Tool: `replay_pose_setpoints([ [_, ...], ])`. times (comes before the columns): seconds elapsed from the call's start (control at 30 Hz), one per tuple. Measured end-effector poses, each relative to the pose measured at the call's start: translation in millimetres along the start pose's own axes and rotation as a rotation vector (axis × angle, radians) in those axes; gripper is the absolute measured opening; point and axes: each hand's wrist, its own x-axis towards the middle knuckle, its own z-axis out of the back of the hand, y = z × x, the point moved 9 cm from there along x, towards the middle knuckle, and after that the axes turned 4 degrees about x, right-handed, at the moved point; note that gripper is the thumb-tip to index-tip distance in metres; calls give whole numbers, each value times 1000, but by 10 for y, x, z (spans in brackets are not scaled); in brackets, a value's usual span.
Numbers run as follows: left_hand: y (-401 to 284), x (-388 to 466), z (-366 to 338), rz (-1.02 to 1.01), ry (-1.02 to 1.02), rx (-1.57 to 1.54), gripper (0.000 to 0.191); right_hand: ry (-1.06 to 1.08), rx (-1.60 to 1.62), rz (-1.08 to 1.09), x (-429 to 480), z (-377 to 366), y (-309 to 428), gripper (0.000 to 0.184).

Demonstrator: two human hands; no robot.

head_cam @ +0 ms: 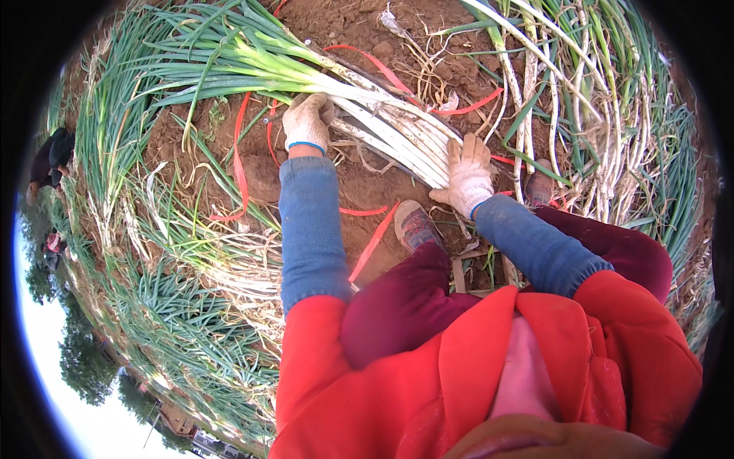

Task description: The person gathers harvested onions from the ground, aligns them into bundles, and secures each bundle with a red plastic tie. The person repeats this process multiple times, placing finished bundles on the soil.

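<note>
A bundle of long green onions [395,123] lies slantwise before me, green leaves to the upper left and white stems to the lower right. My left hand [308,121], in a pale knit glove, is curled at the bundle's near edge where leaves meet stems; some fingers are hidden. My right hand [467,172], gloved too, rests against the root ends with its fingers extended and thumb apart. Beneath the bundle, thin bars of a support show in part. A red plastic strip [241,166] trails over the soil beside my left hand, and another red strip [375,241] runs near my shoe.
Loose green onions [608,115] are heaped on the right. More onion plants [114,115] lie along the left, with a pile [241,269] beside my left forearm. My shoe [416,224] stands on bare soil. Two people [51,158] are at the far left.
</note>
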Motion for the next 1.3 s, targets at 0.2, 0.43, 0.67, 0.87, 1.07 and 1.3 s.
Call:
replay_pose_setpoints([
  [0.2,-139,45,-183,-162,91,-68,12,12,68,2,14,15,7,129],
  [0.43,-186,70,-244,-60,122,345,15,-59,63,36,4,10,17,129],
  [0.67,-224,-30,-133,-163,-5,74,32,14,49,1,21,26,29,130],
  [0.87,-356,-116,-110,-263,-87,-74,22,14,-6,-18,29,74,36,127],
  [1.07,-386,-98,-186,-367,-38,35,19,14,26,-7,44,-7,9,127],
  [1.3,-589,-389,-407,-829,-134,1200,32,9,52,-22,22,-93,-46,130],
])
